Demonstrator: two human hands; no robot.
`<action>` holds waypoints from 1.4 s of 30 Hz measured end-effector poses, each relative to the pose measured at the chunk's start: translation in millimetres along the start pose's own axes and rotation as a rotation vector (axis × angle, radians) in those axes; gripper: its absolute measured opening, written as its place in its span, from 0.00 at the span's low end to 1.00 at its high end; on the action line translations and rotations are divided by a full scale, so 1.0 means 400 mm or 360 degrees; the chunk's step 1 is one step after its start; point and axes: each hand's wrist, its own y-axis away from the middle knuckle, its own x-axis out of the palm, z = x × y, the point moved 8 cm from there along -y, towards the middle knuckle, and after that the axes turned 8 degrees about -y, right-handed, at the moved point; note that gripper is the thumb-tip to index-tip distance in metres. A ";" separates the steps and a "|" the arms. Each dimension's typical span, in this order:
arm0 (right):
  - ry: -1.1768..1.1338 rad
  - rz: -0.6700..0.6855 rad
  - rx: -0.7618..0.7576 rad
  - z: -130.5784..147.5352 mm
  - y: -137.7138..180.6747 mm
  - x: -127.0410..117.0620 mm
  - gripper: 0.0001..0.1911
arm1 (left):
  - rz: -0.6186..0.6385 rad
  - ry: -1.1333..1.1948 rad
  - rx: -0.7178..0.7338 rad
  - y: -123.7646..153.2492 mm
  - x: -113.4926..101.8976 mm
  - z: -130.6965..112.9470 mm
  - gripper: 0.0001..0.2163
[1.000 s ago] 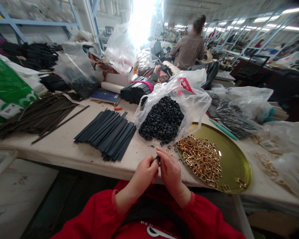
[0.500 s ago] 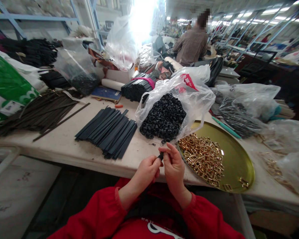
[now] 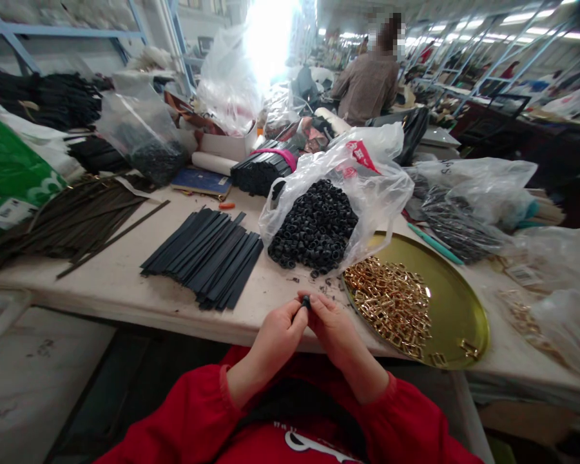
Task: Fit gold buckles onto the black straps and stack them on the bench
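My left hand [image 3: 281, 330] and my right hand [image 3: 333, 325] meet just above the table's front edge. Fingertips of both pinch a black strap end [image 3: 306, 301]; most of it is hidden, and I cannot tell whether a loop sits around it. Beyond the hands, a clear plastic bag [image 3: 391, 174] lies open with a heap of small black loops [image 3: 314, 225] in it. Flat black straps [image 3: 203, 258] lie side by side to the left. On the right, a round gold-coloured tray [image 3: 457, 296] holds a pile of small gold metal buckles [image 3: 391, 306].
Long brown strips [image 3: 82, 222] and a green-and-white bag [image 3: 14, 167] occupy the left side. Behind the straps are a blue notebook [image 3: 202, 182] and a banded black bundle [image 3: 261, 171]. A teal tool [image 3: 435, 243] lies past the tray. Another person [image 3: 367, 87] is farther back.
My right hand has come down and closer to the left, its raised fingers now folded in around the black piece. The view has shifted slightly.
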 end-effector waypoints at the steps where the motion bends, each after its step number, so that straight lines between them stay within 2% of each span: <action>1: 0.0039 -0.0001 0.0012 0.001 0.003 -0.005 0.15 | 0.0023 -0.0041 0.0010 0.001 0.002 0.001 0.12; 5: 0.0312 -0.0048 -0.0139 0.038 0.020 -0.031 0.14 | 0.0180 -0.0086 -0.0067 0.004 0.019 0.012 0.14; 9: 0.0327 -0.0267 -0.0364 0.077 0.034 -0.078 0.14 | 0.0607 0.0064 -0.0134 0.017 0.061 0.007 0.11; 10: 0.0319 -0.0318 -0.0402 0.077 0.037 -0.086 0.13 | 0.0650 0.0054 -0.0164 0.020 0.065 0.009 0.10; 11: 0.0328 -0.0337 -0.0416 0.069 0.039 -0.089 0.13 | 0.0639 0.0027 -0.0191 0.022 0.064 0.012 0.10; 13: 0.0465 -0.0267 -0.0420 0.045 0.044 -0.072 0.12 | 0.0489 -0.0018 -0.0211 0.019 0.050 0.016 0.12; 15: 0.0780 -0.0132 -0.0474 0.035 0.055 -0.042 0.12 | 0.0362 0.0008 -0.0194 0.017 0.038 0.016 0.19; 17: 0.1074 -0.0034 -0.0574 0.055 0.073 -0.029 0.13 | 0.0356 0.0052 -0.0177 0.015 0.034 0.016 0.23; 20: 0.1409 -0.0080 -0.0733 0.145 0.094 -0.077 0.12 | 0.0418 0.0095 -0.0194 0.009 0.030 0.019 0.16; 22: 0.1671 -0.0293 -0.0844 0.222 0.100 -0.143 0.09 | 0.0407 0.0132 -0.0237 0.004 0.027 0.024 0.13; 23: 0.2044 -0.0420 -0.0866 0.249 0.099 -0.168 0.08 | 0.0392 0.0156 -0.0257 0.001 0.027 0.025 0.12; 26: 0.2841 -0.0537 -0.0793 0.271 0.076 -0.216 0.07 | 0.0374 0.0208 -0.0275 -0.001 0.042 0.022 0.11; 29: 0.3122 -0.0500 -0.0792 0.261 0.059 -0.224 0.10 | 0.0385 0.0158 -0.0274 0.003 0.057 0.021 0.11; 32: 0.2973 -0.0499 -0.0883 0.272 0.062 -0.212 0.12 | 0.0377 0.0091 -0.0280 0.008 0.057 0.021 0.11; 34: 0.2572 -0.0473 -0.0903 0.284 0.070 -0.202 0.11 | 0.0353 0.0072 -0.0237 0.008 0.052 0.008 0.11; 36: 0.2052 -0.0333 -0.0834 0.278 0.074 -0.179 0.10 | 0.0299 0.0062 -0.0154 0.004 0.043 -0.017 0.11; 39: 0.1498 -0.0035 -0.0688 0.238 0.081 -0.103 0.17 | 0.0203 0.0076 -0.0035 -0.003 0.026 -0.053 0.10; 42: 0.1384 0.0193 -0.0678 0.204 0.095 -0.016 0.17 | 0.0163 0.0027 0.0047 -0.007 0.011 -0.073 0.10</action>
